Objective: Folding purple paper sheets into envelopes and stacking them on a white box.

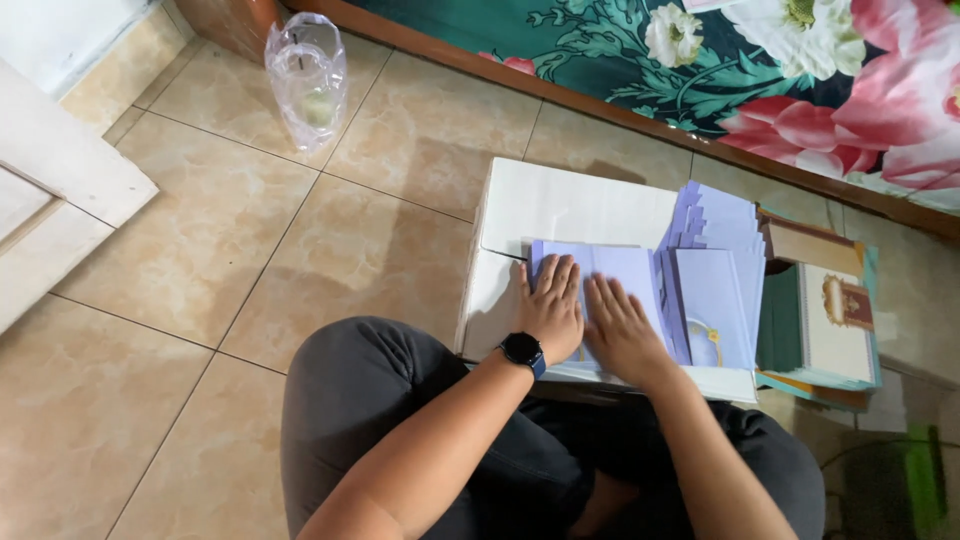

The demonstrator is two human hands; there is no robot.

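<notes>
Head view, looking down at a person seated on a tiled floor (200, 250) with a white box (570, 205) in front of the knees. Both hands lie flat, palms down and fingers spread, on a pale lilac sheet (625, 270) on the near half of the box top; neither hand grips anything. The left hand (552, 308), with a dark watch (523, 351) on its wrist, presses the sheet's left part, its fingertips near the sheet's far edge. The right hand (620, 328) rests just beside it, on the middle of the sheet, the two hands almost touching. The sheet appears folded, with a crease running near to far between the hands, though its exact shape under the palms cannot be told. To the right, touching the sheet, a fanned stack of lilac cards (720, 270) rests on the right part of the box, its edges stepped toward the far side. Right of the box, lower down, stands a pile of green-and-cream booklets (835, 320). At far left on the floor sits a clear plastic bag (307, 75) with something pale green inside. A floral cloth (800, 70) in teal and pink fills the far right. A white door (50, 190) shows at the left edge.
</notes>
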